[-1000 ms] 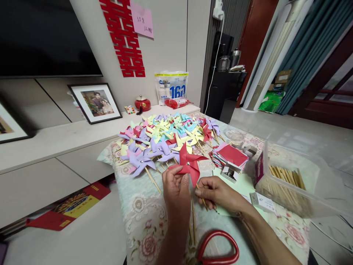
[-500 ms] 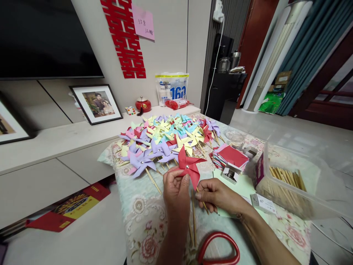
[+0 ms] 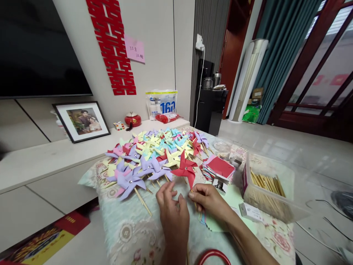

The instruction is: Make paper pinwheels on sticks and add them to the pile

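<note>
Above the bench (image 3: 118, 211), red pinwheel (image 3: 185, 168) held by right hand (image 3: 211, 199), left hand (image 3: 173, 213) empty; creasing may be caused by neighbouring pinwheels (image 3: 130, 182)

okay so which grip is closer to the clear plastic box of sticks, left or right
Right. The right grip, holding the red pinwheel by its stick, is left of the clear plastic box; the left grip, open, is farther left, beyond the right one.

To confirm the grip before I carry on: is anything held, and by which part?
The right hand holds the red pinwheel by its stick, just below the paper blades. The open left hand holds nothing.
</note>
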